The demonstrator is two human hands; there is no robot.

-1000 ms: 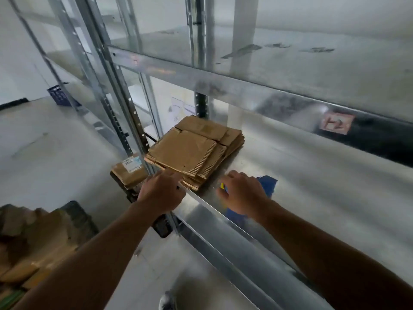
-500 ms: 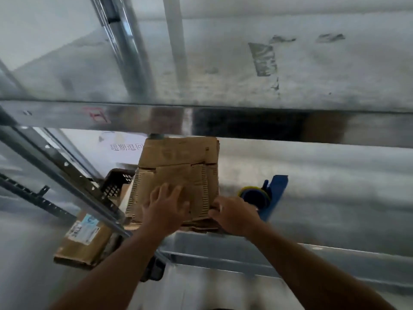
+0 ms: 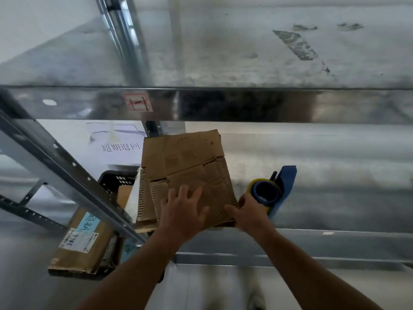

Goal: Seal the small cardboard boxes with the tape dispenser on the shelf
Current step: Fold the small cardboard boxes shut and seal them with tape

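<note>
While a labelled parcel and a black crate sit off to the left, the stack of flattened cardboard boxes lies on the metal shelf; left hand rests flat on top, fingers spread, gripping nothing; right hand pinches the stack's near right corner, thumb on top; blue tape dispenser sits on the shelf just beside that hand, can't tell if they touch.

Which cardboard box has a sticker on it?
The box low on the left, outside the shelf, with a white label on top. The flat boxes stacked on the shelf show no sticker.
</note>
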